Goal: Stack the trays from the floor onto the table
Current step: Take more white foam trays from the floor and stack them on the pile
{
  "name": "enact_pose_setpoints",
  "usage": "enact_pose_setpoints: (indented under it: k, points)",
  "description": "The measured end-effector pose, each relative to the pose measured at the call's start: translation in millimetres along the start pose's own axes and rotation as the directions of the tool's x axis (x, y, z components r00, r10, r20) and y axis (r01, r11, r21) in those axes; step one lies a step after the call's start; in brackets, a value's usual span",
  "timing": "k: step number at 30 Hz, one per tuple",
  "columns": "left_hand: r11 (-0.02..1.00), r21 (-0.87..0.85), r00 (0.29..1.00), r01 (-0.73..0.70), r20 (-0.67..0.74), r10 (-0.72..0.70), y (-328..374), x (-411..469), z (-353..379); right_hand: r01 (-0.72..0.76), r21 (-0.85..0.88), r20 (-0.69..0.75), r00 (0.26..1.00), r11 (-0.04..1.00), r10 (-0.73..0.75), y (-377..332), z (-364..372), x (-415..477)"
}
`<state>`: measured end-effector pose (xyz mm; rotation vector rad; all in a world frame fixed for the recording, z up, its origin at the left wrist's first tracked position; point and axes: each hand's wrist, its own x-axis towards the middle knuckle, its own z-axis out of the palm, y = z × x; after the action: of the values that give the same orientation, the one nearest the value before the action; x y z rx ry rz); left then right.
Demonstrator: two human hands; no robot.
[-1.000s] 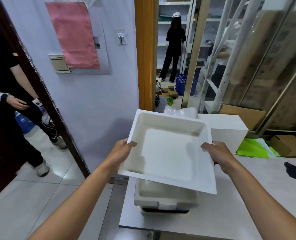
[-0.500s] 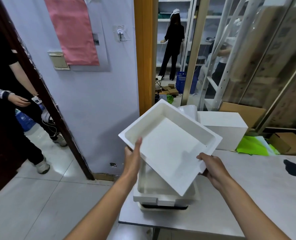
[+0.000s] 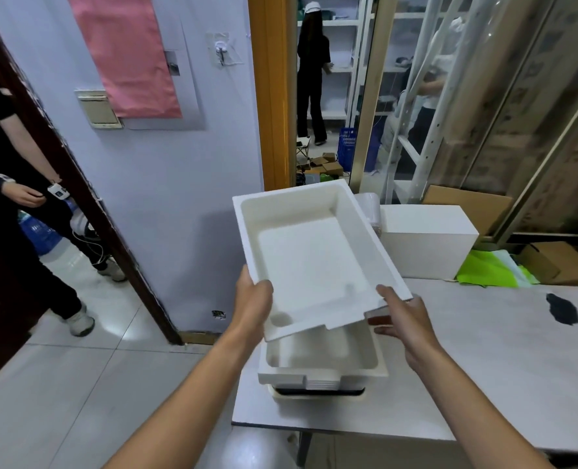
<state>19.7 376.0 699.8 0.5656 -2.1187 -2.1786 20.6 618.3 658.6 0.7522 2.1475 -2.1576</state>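
Note:
I hold a white foam tray (image 3: 311, 252) tilted, its far end raised, just above a stack of white trays (image 3: 325, 363) at the near left corner of the pale table (image 3: 484, 367). My left hand (image 3: 252, 302) grips the tray's near left corner. The near right corner is pinched by my right hand (image 3: 404, 319), thumb on the rim and fingers underneath. The held tray's near edge hangs a little over the top tray of the stack and hides that tray's far half.
A white foam box (image 3: 426, 238) stands at the table's back, with a green bag (image 3: 494, 269) and cardboard boxes (image 3: 551, 262) beyond. A black smudge (image 3: 562, 308) marks the table. A person (image 3: 17, 198) stands left in the doorway; another (image 3: 311, 76) is far back.
The tray has turned from a diagonal to lengthwise, pointing away from me, and come down closer to the stack. Both hands have shifted to its near corners.

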Motion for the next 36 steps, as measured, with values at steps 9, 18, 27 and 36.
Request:
enact_pose_setpoints:
  k: [9,18,27,36]
  points:
    - [0.975,0.178,0.972,0.136,0.169,-0.166,14.3,19.3,-29.7,0.175,-0.386,0.109,0.984,0.906,-0.143,-18.7,-10.3,7.4]
    - [0.935,0.165,0.931,0.314,0.138,-0.337,-30.4,22.2,-25.0,0.120,-0.586,0.135,0.990,0.802,-0.050,3.9,-13.0,17.7]
    - [0.916,0.148,0.916,0.373,0.103,-0.389,-78.1,39.3,-28.3,0.047,-0.578,0.110,0.994,0.815,0.020,20.0,-9.6,34.3]
    - [0.921,0.242,0.931,0.305,0.130,-0.342,-75.4,36.6,-25.6,-0.028,-0.540,0.090,0.992,0.841,0.091,28.9,-3.0,50.9]
